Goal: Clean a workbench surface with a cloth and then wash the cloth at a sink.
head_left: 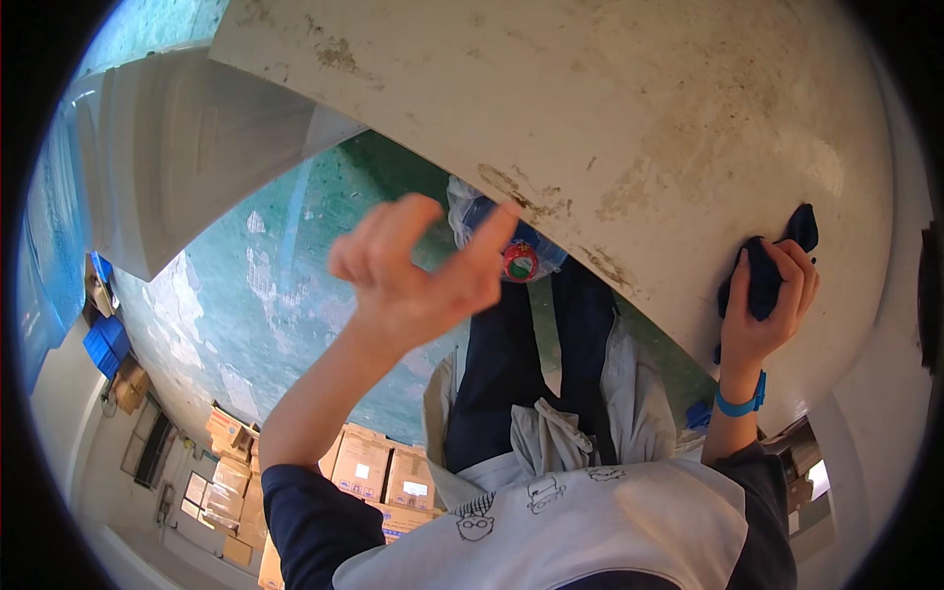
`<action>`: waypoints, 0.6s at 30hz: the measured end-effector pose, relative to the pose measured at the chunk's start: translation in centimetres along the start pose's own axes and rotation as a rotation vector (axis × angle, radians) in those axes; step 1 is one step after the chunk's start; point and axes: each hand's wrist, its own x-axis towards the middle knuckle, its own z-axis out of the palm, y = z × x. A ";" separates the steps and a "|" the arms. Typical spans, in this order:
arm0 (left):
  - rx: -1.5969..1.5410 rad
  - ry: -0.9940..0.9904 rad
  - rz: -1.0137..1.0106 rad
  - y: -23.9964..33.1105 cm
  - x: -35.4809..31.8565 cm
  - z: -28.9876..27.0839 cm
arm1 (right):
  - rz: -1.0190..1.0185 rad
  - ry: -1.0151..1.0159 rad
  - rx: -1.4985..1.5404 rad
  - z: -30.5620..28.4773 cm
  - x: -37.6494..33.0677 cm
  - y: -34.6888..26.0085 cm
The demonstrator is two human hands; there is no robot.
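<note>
A dark navy cloth (804, 228) lies bunched on the dirty white tabletop (580, 108), towards its right side. My right hand (772, 329) is closed round the cloth and presses on the table, with a loose corner sticking out past the fingers. My left hand (413, 280) hovers in the air near the table's edge and holds nothing. Its fingers are apart and partly bent, slightly blurred by motion. Brown smudges (511, 187) mark the tabletop close to that hand.
Below the table edge, by my legs, sits a clear plastic bag (459, 208) with a round red and green item (520, 263). A large grey plastic bin (197, 147) stands at the left. Cardboard boxes (364, 467) are stacked on the worn green floor (285, 285).
</note>
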 end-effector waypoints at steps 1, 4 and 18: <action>0.025 0.009 -0.059 -1.0 0.5 0.0 | 0.000 0.000 -0.002 -0.1 0.0 0.1; 0.008 -0.025 -0.041 -0.3 0.0 -0.3 | 0.001 0.001 0.004 0.1 0.0 -0.1; -0.037 0.024 -0.009 -0.1 -0.1 0.5 | -0.003 -0.009 0.008 0.0 0.0 0.1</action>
